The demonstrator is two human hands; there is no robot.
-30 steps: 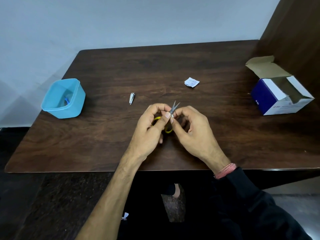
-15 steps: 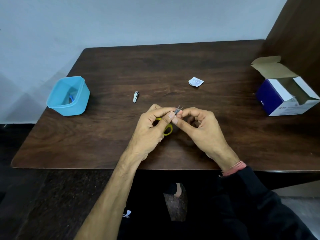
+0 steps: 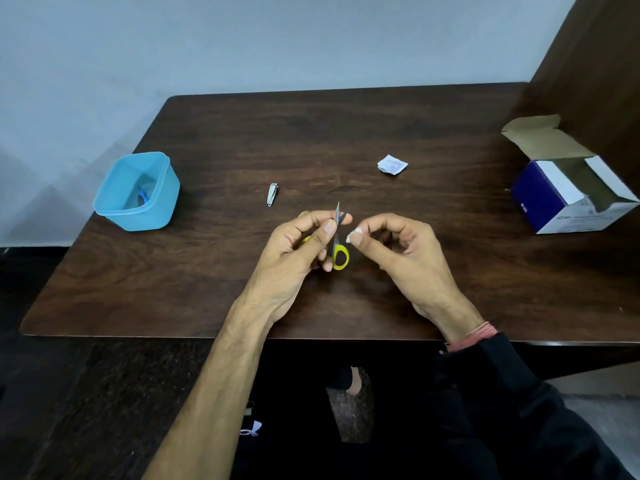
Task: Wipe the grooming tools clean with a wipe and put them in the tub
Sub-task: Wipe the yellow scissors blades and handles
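Head view: a dark wood counter against a pale wall. The left hand grips yellow-handled scissors, blades up; the right hand pinches a small wipe. The blue tub sits far left, nail clipper between.

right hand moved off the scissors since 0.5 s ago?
Yes. The right hand, pinching the wipe, has pulled rightward off the scissors, which the left hand holds; earlier it touched the blades.
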